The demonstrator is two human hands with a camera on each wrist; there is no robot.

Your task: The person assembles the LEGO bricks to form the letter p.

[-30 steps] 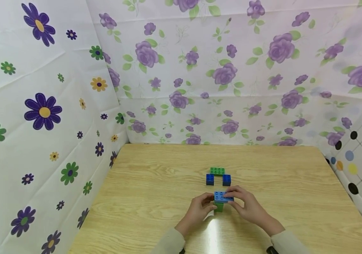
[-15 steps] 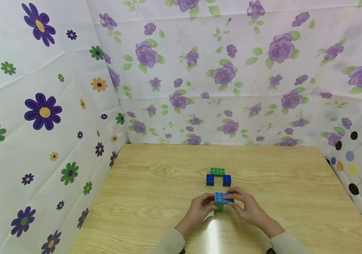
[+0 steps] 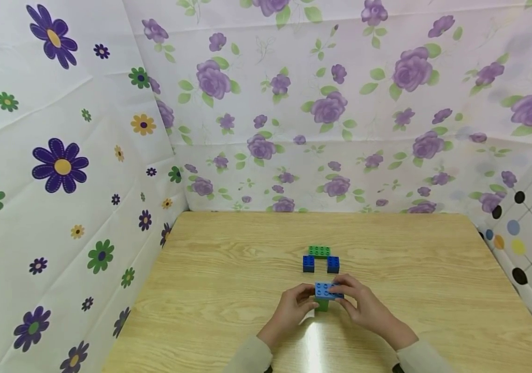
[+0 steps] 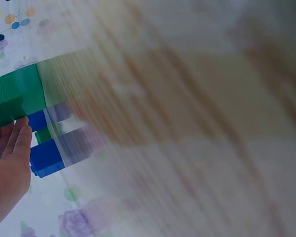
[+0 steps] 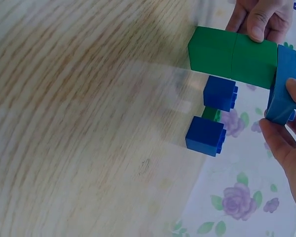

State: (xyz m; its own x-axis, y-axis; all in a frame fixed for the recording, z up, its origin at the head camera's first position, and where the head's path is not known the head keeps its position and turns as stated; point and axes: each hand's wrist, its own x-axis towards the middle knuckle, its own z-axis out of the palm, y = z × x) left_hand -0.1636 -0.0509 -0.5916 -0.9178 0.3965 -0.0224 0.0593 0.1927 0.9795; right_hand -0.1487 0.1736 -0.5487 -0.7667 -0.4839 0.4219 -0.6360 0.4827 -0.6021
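Note:
Two green bricks (image 5: 234, 58), one stacked on the other, stand upright on the table near me. My left hand (image 3: 290, 309) grips this stack from the left, its thumb (image 5: 259, 24) on the green side in the right wrist view. On top lies a light blue eight-stud brick (image 3: 324, 293), overhanging to the right. My right hand (image 3: 367, 306) pinches that brick between thumb and fingers at its right end, covering some of the studs. In the left wrist view, the green stack (image 4: 22, 91) shows at the fingertips, with the light blue brick out of sight.
Just beyond the hands stand two dark blue bricks, a left one (image 3: 308, 264) and a right one (image 3: 333, 264), with a gap between them. Behind them lies a green eight-stud brick (image 3: 319, 251). Flower-printed cloth (image 3: 247, 155) hangs along the wooden table's (image 3: 228, 259) back edge.
The light blue brick and my right fingers have come down very slightly over the green stack. My left hand keeps its place, and the other bricks have not moved.

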